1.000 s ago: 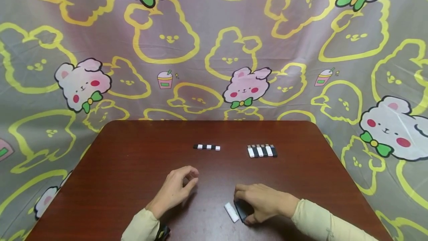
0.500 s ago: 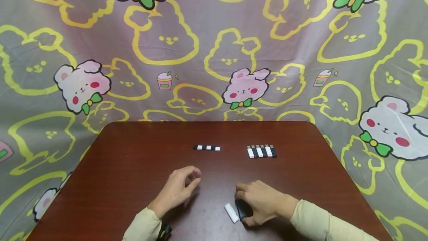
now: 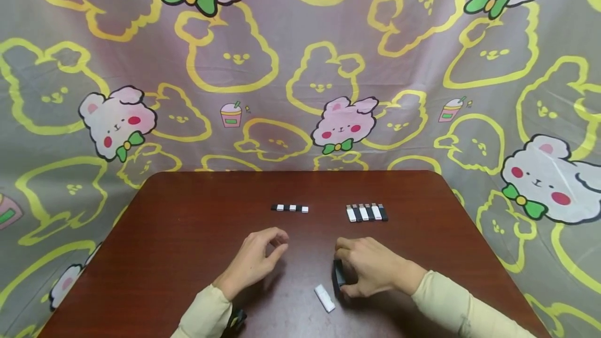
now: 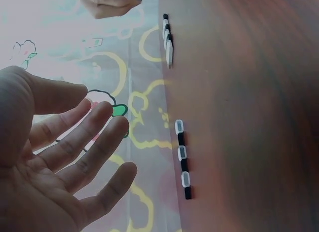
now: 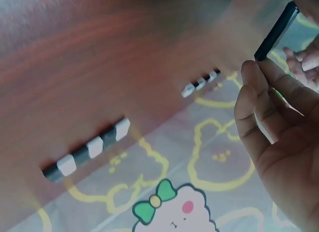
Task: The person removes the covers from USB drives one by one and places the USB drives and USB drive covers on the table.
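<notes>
My right hand (image 3: 373,270) pinches a black USB stick (image 3: 338,274) between thumb and fingertips, above the near part of the table. In the right wrist view the black stick (image 5: 277,31) shows edge-on and slanted, gripped at its ends. A white USB stick (image 3: 324,298) lies on the table just left of and nearer than the right hand, apart from it. My left hand (image 3: 253,257) hovers to the left with loosely bent fingers. Nothing is in it; the left wrist view shows its bare palm and spread fingers (image 4: 97,142).
Farther back on the brown table (image 3: 197,233), a row of uncapped black and white USB sticks (image 3: 367,213) stands to the right. Small black and white caps (image 3: 290,208) line up left of it. A patterned curtain (image 3: 291,77) hangs behind the table.
My right hand has moved forward with the black USB stick, away from the white one, which stays put. My left hand has drifted slightly right and forward.
</notes>
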Motion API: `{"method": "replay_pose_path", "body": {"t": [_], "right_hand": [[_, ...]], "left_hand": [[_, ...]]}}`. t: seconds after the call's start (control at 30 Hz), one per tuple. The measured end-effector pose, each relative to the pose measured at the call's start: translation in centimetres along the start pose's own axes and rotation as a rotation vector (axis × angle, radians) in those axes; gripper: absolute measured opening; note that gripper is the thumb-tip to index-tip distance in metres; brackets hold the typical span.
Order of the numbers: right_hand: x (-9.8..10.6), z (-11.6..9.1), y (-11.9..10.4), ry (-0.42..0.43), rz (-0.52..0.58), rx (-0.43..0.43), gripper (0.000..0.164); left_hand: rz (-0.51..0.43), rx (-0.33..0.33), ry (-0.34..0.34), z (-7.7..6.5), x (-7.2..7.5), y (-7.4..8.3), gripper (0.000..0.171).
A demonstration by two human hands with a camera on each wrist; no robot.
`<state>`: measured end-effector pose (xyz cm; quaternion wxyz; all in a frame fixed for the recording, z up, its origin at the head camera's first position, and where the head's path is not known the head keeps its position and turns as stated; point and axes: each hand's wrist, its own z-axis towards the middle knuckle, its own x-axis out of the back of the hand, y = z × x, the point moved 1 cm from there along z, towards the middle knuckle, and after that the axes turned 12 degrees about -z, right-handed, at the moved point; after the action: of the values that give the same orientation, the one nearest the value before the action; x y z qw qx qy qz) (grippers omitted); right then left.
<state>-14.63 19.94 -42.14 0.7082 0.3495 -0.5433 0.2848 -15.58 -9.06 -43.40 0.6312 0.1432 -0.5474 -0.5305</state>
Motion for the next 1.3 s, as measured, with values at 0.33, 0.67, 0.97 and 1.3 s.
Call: {"method": "replay_pose_path", "body": {"t": [0.33, 0.67, 0.97, 1.3], "right_hand": [[2.3, 1.0, 1.2, 0.087, -0.033, -0.067, 0.055], [4.2, 2.7, 1.6, 0.186, -0.042, -0.072, 0.056], [5.4, 3.5, 2.0, 0.232, -0.031, -0.072, 0.055], [5.9, 3.7, 2.0, 0.29, -0.043, -0.063, 0.056]], "left_hand": [[-0.035, -0.006, -0.023, 1.5, -0.7, 1.5, 0.01], [-0.129, 0.011, -0.066, 3.5, -1.6, 3.1, 0.01], [-0.198, -0.005, -0.099, 4.8, -2.1, 4.5, 0.019], [-0.256, 0.059, -0.103, 5.3, -2.6, 4.9, 0.025]]}}
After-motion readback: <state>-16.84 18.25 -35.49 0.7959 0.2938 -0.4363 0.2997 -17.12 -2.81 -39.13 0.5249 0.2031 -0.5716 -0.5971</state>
